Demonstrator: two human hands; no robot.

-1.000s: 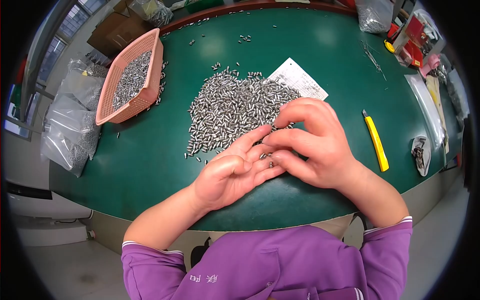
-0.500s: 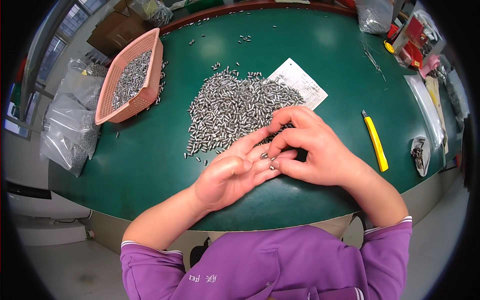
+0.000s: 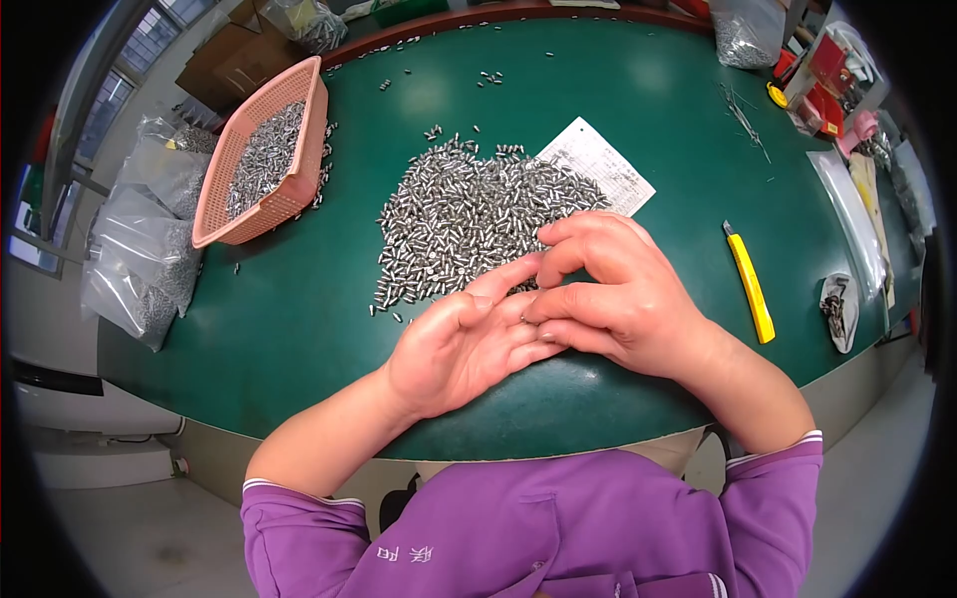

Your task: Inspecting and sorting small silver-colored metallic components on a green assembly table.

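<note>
My left hand (image 3: 449,349) is palm up at the near side of the table, its fingers stretched out and its palm bare. Over those fingers bends my right hand (image 3: 618,294), thumb and fingertips pinched together against them. A small glint of a metal part (image 3: 525,318) shows at the right fingertips; the rest is hidden by the fingers. Just beyond both hands spreads a heap of small silvery pointed metal parts (image 3: 459,219), partly covered by the hands. A printed paper sheet (image 3: 603,164) sticks out from under the heap's far right side.
A pink plastic basket (image 3: 314,130) of similar parts stands at the left, beside clear bags (image 3: 140,259) of parts. On the right lie a yellow utility knife (image 3: 750,287), a small white pouch of dark pieces (image 3: 839,324) and thin wires (image 3: 743,120). Loose parts (image 3: 488,77) dot the green tabletop.
My right fingers have shifted slightly left and closed over my left fingers. The metal parts seen there before are now almost wholly hidden.
</note>
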